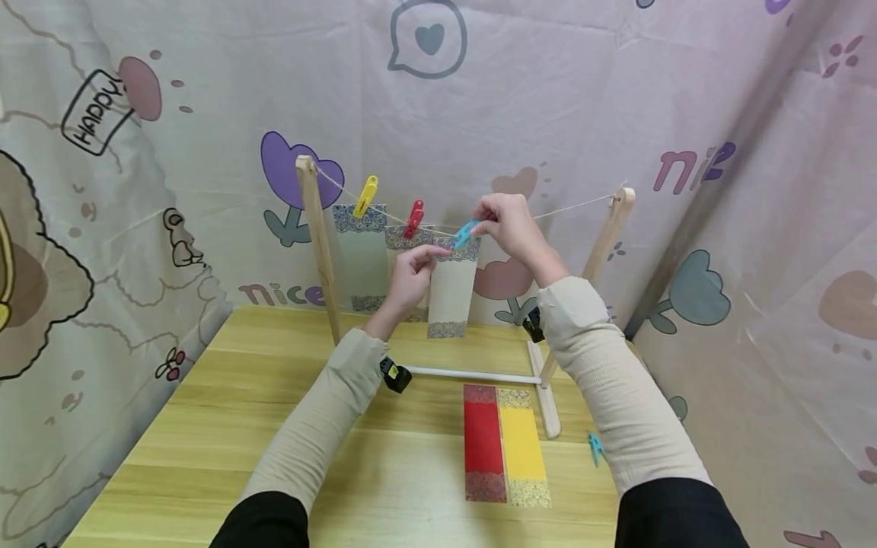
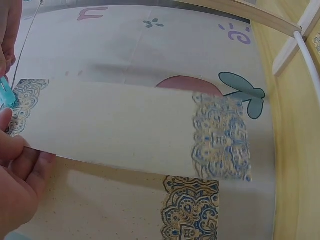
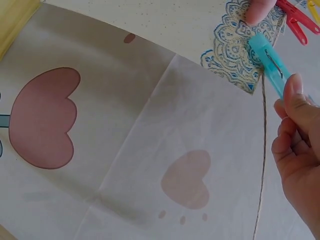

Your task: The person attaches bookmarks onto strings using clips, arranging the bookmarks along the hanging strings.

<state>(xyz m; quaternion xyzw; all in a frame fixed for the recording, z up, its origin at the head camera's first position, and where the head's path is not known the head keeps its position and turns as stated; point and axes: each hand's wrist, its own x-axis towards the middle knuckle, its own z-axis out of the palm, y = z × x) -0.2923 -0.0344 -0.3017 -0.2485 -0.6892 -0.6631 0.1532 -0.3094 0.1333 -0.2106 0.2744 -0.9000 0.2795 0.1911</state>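
A cream paper card point(image 1: 452, 293) with blue-patterned lace bands at both ends hangs upright at a string point(image 1: 574, 206). My left hand point(image 1: 411, 280) pinches its upper left edge between thumb and fingers. With thumb and fingertips my right hand point(image 1: 510, 228) grips the tail end of a light blue clothespin point(image 3: 272, 62). The pin's nose lies over the card's patterned top, at the string, in the right wrist view. To the left, a red clothespin point(image 1: 414, 219) and a yellow clothespin point(image 1: 366, 196) hold a speckled card point(image 1: 400, 262) and a pale green card point(image 1: 363, 262).
Two wooden posts, a left post point(image 1: 317, 243) and a right post point(image 1: 610, 228), carry the string, with a white bar point(image 1: 473, 374) low between them. On the table point(image 1: 205, 411) lie a red card point(image 1: 483, 441), a yellow card point(image 1: 524, 445) and another blue clothespin point(image 1: 595, 449). A printed cloth point(image 1: 582, 91) hangs behind.
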